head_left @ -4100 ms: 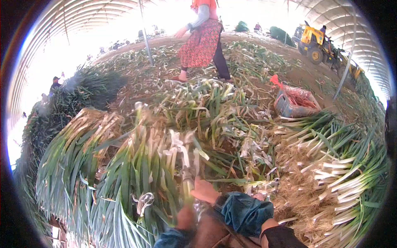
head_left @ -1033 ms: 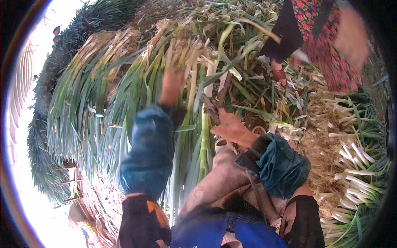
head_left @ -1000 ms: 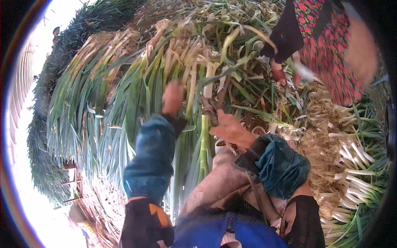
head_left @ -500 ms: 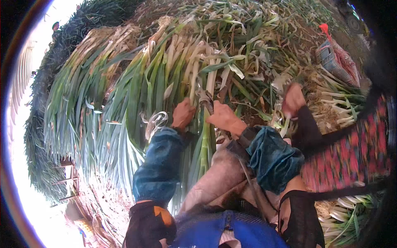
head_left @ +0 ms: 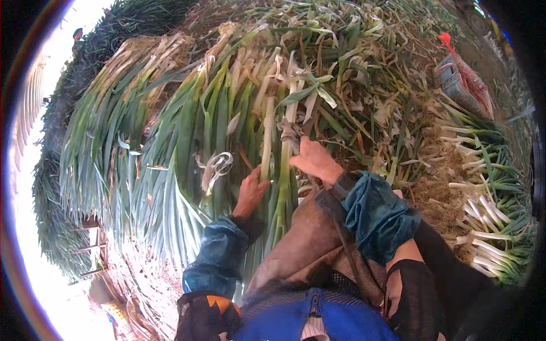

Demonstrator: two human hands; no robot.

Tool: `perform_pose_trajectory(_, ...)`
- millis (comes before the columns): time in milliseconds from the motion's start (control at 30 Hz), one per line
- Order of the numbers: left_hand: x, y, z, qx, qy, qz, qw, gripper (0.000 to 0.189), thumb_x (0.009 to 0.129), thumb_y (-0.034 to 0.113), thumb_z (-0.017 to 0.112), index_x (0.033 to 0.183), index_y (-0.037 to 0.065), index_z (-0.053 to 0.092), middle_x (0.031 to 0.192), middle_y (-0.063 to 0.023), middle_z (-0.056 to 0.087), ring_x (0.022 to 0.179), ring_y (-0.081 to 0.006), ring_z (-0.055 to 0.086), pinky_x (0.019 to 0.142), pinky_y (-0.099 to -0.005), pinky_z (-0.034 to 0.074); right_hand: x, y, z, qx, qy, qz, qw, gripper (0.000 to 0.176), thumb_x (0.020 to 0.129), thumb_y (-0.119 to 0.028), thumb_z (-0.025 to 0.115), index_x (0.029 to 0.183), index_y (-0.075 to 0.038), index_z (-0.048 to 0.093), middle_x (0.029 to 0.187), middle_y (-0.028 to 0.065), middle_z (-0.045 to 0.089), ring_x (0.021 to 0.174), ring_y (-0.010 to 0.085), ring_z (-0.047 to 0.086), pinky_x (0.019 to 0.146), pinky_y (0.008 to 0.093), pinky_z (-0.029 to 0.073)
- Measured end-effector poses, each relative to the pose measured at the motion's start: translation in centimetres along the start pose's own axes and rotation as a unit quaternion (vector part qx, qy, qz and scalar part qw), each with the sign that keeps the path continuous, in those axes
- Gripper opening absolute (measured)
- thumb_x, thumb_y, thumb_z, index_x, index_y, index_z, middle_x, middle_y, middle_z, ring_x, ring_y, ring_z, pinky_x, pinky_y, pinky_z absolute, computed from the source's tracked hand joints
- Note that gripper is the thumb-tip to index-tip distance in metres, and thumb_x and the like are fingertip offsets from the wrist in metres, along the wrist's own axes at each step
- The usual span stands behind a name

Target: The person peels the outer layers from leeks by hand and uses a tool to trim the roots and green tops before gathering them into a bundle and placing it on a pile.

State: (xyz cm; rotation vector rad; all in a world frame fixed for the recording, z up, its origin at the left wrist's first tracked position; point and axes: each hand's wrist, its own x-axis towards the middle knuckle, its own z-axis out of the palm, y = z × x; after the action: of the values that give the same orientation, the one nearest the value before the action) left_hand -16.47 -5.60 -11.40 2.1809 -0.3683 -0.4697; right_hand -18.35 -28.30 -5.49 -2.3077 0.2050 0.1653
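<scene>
My left hand point(head_left: 250, 194) is closed around the green part of a leek point(head_left: 267, 136), its thumb lying across the stalk. The leek's pale end points away from me. My right hand point(head_left: 315, 162) is closed on a small dark grey tool point(head_left: 290, 134), whose exact kind I cannot make out. This tool lies over another leek point(head_left: 284, 187), just right of the first. Both hands are above a thick layer of leeks point(head_left: 187, 136) with long green leaves. A curl of pale peeled skin point(head_left: 217, 170) rests on the leaves left of my left hand.
Trimmed leeks with white ends point(head_left: 489, 213) lie in a row at the right. A bag with a red tie point(head_left: 463, 85) stands at the upper right. Loose leaves and peelings point(head_left: 387, 74) cover the ground ahead. A large dark green leek pile point(head_left: 131, 20) is at the upper left.
My left hand has slid down toward me along the leek. Another person's hand and a red patterned cloth at the right have left the view, uncovering the trimmed leeks. My right hand has barely moved.
</scene>
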Motion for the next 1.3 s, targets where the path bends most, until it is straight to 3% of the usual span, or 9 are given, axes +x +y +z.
perform_pose_trajectory(367, -1.7, 3.0, 0.4, -0.048, 0.018, 0.021, 0.999, 0.036, 0.077, 0.02, 0.053, 0.11, 0.004, 0.055, 0.084, -0.0235, 0.061, 0.082, -0.0397, 0.061, 0.07, -0.0448, 0.046, -0.6, -0.6, -1.3, -0.042, 0.049, -0.003, 0.998, 0.048, 0.071, -0.023, 0.062, 0.096, 0.012, 0.043, 0.08, 0.0322, 0.059, 0.079, 0.0463, 0.061, 0.072, 0.0497, 0.049)
perform_pose_trajectory(467, 1.9, 3.6, 0.5, -0.001, 0.021, 0.066, 0.998, 0.037, 0.077, 0.021, 0.055, 0.111, 0.006, 0.055, 0.081, -0.0201, 0.061, 0.08, -0.0365, 0.061, 0.071, -0.0436, 0.047, -2.6, -3.7, -2.6, 0.0, -0.037, -0.003, 0.999, 0.05, 0.071, -0.024, 0.062, 0.1, 0.011, 0.042, 0.083, 0.0322, 0.06, 0.082, 0.0445, 0.061, 0.074, 0.048, 0.049)
perform_pose_trajectory(533, 6.1, 4.7, -1.5, 0.227, 0.008, 0.076, 0.971, 0.037, 0.076, 0.021, 0.058, 0.11, 0.008, 0.056, 0.089, -0.0174, 0.06, 0.086, -0.0341, 0.059, 0.072, -0.0425, 0.048, -2.4, -2.6, -1.8, -0.02, -0.046, 0.014, 0.999, 0.049, 0.072, -0.024, 0.063, 0.1, 0.009, 0.041, 0.081, 0.0321, 0.059, 0.08, 0.0459, 0.06, 0.073, 0.0484, 0.048)
perform_pose_trajectory(600, 10.6, 5.1, -4.1, 0.335, 0.235, 0.196, 0.891, 0.039, 0.074, 0.026, 0.063, 0.107, 0.006, 0.057, 0.1, -0.0182, 0.056, 0.094, -0.0346, 0.055, 0.077, -0.0413, 0.048, -2.1, -1.3, -2.1, -0.018, -0.007, 0.049, 0.999, 0.047, 0.069, -0.02, 0.066, 0.097, 0.007, 0.04, 0.077, 0.0325, 0.058, 0.077, 0.0472, 0.058, 0.068, 0.0487, 0.048)
perform_pose_trajectory(767, 15.7, 5.3, -9.4, 0.511, 0.262, 0.006, 0.819, 0.046, 0.075, 0.029, 0.068, 0.106, 0.0, 0.053, 0.099, -0.0181, 0.05, 0.099, -0.0344, 0.05, 0.079, -0.0448, 0.044, -1.9, -1.5, -2.0, 0.024, -0.025, 0.03, 0.999, 0.046, 0.071, -0.019, 0.064, 0.097, 0.01, 0.04, 0.077, 0.0337, 0.057, 0.078, 0.0464, 0.059, 0.068, 0.0479, 0.047)
perform_pose_trajectory(900, 16.1, 6.2, -10.5, 0.478, 0.296, 0.051, 0.825, 0.043, 0.078, 0.032, 0.064, 0.102, -0.003, 0.054, 0.103, -0.0206, 0.055, 0.098, -0.0357, 0.053, 0.082, -0.0466, 0.046, -2.0, -2.9, -2.6, 0.032, -0.071, 0.038, 0.996, 0.045, 0.072, -0.019, 0.063, 0.099, 0.01, 0.041, 0.079, 0.0336, 0.058, 0.08, 0.0462, 0.06, 0.071, 0.0479, 0.048)
perform_pose_trajectory(1000, 18.6, 3.1, -13.4, 0.379, 0.147, -0.026, 0.913, 0.037, 0.078, 0.027, 0.059, 0.099, -0.003, 0.056, 0.101, -0.0232, 0.062, 0.098, -0.0368, 0.06, 0.081, -0.046, 0.048, -2.7, -4.1, -3.2, 0.027, -0.094, 0.023, 0.995, 0.042, 0.073, -0.019, 0.061, 0.1, 0.008, 0.043, 0.084, 0.0332, 0.059, 0.082, 0.0449, 0.061, 0.076, 0.0476, 0.049)
perform_pose_trajectory(1067, 18.1, 3.7, -13.1, 0.4, 0.145, -0.049, 0.904, 0.033, 0.079, 0.029, 0.057, 0.099, 0.003, 0.058, 0.1, -0.0218, 0.064, 0.095, -0.0378, 0.061, 0.081, -0.0466, 0.048, -2.8, -4.5, -3.5, 0.038, -0.107, 0.023, 0.993, 0.042, 0.074, -0.019, 0.061, 0.1, 0.007, 0.043, 0.084, 0.0334, 0.059, 0.082, 0.045, 0.061, 0.075, 0.0475, 0.049)
perform_pose_trajectory(1300, 8.2, 4.5, -9.6, 0.306, 0.08, -0.035, 0.948, 0.039, 0.069, 0.032, 0.067, 0.092, 0.003, 0.057, 0.095, -0.0218, 0.063, 0.093, -0.0375, 0.06, 0.079, -0.0453, 0.047, -3.9, -4.6, -0.4, 0.047, -0.071, -0.092, 0.992, 0.051, 0.072, -0.023, 0.065, 0.105, 0.006, 0.04, 0.076, 0.0295, 0.057, 0.079, 0.0465, 0.057, 0.068, 0.0481, 0.046)
